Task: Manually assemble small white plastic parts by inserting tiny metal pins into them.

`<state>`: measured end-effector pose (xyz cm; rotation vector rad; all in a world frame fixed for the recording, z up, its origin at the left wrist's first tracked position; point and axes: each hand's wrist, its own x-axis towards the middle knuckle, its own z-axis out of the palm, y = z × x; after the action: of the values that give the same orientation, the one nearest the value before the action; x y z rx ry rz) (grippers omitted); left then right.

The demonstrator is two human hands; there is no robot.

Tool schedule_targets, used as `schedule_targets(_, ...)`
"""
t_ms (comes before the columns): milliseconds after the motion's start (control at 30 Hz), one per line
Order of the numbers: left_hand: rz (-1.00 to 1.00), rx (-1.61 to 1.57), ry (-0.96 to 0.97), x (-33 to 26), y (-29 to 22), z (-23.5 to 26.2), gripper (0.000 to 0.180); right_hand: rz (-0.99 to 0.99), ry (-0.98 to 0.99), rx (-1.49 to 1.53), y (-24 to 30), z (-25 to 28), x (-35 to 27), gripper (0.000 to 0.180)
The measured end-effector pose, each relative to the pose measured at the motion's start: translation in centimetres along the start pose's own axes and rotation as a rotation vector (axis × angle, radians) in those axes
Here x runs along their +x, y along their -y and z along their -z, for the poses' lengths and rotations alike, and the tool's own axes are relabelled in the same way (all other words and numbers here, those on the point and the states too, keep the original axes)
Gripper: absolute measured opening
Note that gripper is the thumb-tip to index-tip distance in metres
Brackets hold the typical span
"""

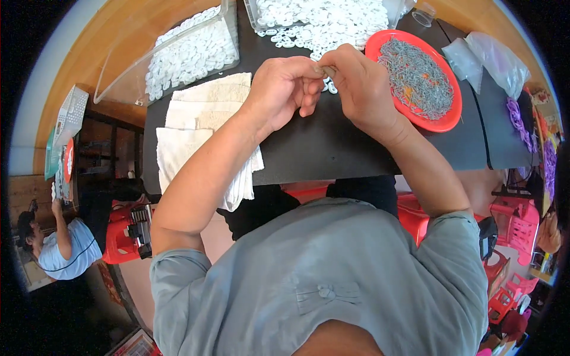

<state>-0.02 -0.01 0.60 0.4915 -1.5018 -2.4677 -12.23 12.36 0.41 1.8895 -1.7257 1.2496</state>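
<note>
Over the far part of the dark table, my left hand (280, 90) and my right hand (363, 89) meet with thumbs and fingertips pinched together. Whatever sits between the fingertips is too small and covered to name. Just beyond them lies a spread of small white oval plastic pieces (314, 37), a few of them close under my fingers. Beside my right hand is a red oval dish (446, 123) filled with thin grey metal pieces (415, 77) that look like small springs or pins, with some orange bits among them.
A clear bin (228, 56) of white pieces lies tilted at the far left, and another clear tub (252, 18) stands behind. Folded cream cloths (184, 139) hang over the table's near left edge. Plastic bags (496, 62) lie at right. Another person (68, 246) sits far left.
</note>
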Motion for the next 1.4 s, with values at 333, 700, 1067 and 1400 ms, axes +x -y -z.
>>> schedule_targets(333, 0.007, -0.067, 0.073, 0.0, -0.2, -0.1, 0.016, -0.094, 0.03, 0.081, -0.6, 0.1, 0.2, 0.009)
schedule_targets(700, -0.257, 0.508, -0.288, 0.3, -2.0, 1.8, 0.017, -0.247, -0.009, -0.164, -3.7, 4.4, 0.7, 0.008)
schedule_targets(1067, -0.294, 1.344, 0.076, -0.2, -0.7, 1.6, 0.021, -0.312, 0.262, -0.795, -5.3, 10.9, -3.3, 0.015)
schedule_targets(1400, -0.303, 1.15, 0.15, -0.3, -0.2, 2.9, 0.017, 0.12, 0.474, 0.308, 14.3, 11.1, 3.4, 0.006)
